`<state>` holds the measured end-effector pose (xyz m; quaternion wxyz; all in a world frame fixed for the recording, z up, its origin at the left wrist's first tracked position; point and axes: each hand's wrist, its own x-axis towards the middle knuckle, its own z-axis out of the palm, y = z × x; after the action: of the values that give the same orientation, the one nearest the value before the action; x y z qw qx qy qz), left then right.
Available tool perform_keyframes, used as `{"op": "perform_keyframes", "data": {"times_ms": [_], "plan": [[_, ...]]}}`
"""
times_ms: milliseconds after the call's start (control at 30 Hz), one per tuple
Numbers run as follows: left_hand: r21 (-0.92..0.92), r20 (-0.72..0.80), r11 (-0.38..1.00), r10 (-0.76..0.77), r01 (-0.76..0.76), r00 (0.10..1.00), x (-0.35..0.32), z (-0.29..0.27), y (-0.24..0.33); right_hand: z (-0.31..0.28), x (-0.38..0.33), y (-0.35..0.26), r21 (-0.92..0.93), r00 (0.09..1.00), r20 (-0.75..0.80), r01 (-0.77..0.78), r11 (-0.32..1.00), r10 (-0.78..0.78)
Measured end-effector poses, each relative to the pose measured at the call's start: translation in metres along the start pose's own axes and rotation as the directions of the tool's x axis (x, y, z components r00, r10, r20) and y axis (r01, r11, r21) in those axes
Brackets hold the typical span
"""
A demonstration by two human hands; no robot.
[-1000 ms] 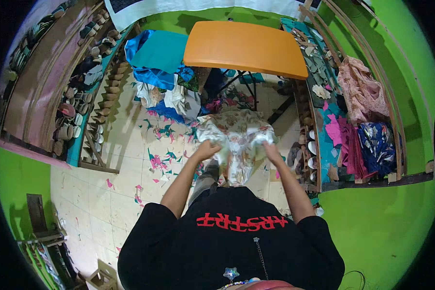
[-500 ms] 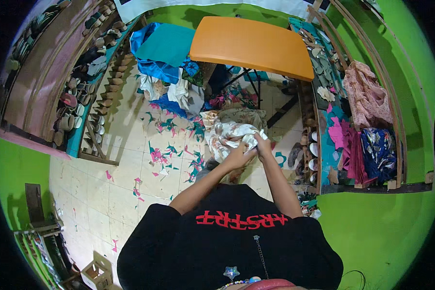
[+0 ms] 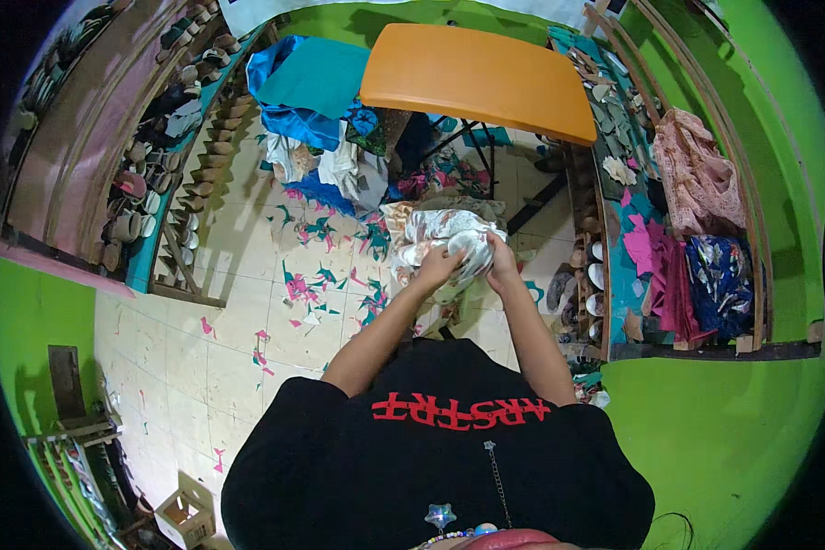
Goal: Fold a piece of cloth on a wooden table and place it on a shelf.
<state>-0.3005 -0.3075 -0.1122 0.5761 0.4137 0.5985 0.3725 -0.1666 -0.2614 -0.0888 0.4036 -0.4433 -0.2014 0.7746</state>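
A bunched white cloth with brown patterning (image 3: 449,229) is held in front of me between both hands. My left hand (image 3: 441,265) grips its near left side, the fingers closed into the folds. At the right edge, my right hand (image 3: 501,259) has its fingers wrapped round the cloth. Beneath and behind it lies more beige patterned fabric (image 3: 398,216), partly covered by the white cloth. Where one fabric ends and the other begins is hard to make out.
Beyond my hands stands an orange-topped folding table (image 3: 477,82). Left of it is a heap of blue and teal fabric (image 3: 312,82). Pink and teal scraps (image 3: 313,284) litter the tiled floor. Racks of shoes (image 3: 151,197) line both sides; a cardboard box (image 3: 185,515) sits lower left.
The white cloth has been gathered into a rounder, more compact bundle. My left hand has shifted slightly left and up, and my right hand now lies along the cloth's right side.
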Motion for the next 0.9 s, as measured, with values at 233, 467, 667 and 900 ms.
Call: {"op": "perform_keyframes", "data": {"times_ms": [233,467,667,900], "plan": [[-0.065,-0.422,0.982,0.132,-0.175,0.897,-0.003,-0.011,0.014,-0.072,0.026,-0.003,0.087,0.965,-0.212,0.178,0.98,-0.157],[0.176,-0.241,0.911,0.406,-0.372,0.881,0.01,-0.08,0.053,-0.098,0.026,-0.037,-0.126,0.901,-0.309,0.278,0.952,-0.304],[0.044,0.254,0.956,0.269,-0.289,0.929,-0.002,-0.106,0.136,-0.048,0.004,-0.137,-0.087,0.875,-0.19,0.438,0.895,-0.446],[-0.502,0.19,0.82,-0.204,0.274,0.96,0.048,-0.036,0.02,-0.016,-0.005,-0.185,0.194,0.947,-0.024,0.319,0.928,-0.321]]}}
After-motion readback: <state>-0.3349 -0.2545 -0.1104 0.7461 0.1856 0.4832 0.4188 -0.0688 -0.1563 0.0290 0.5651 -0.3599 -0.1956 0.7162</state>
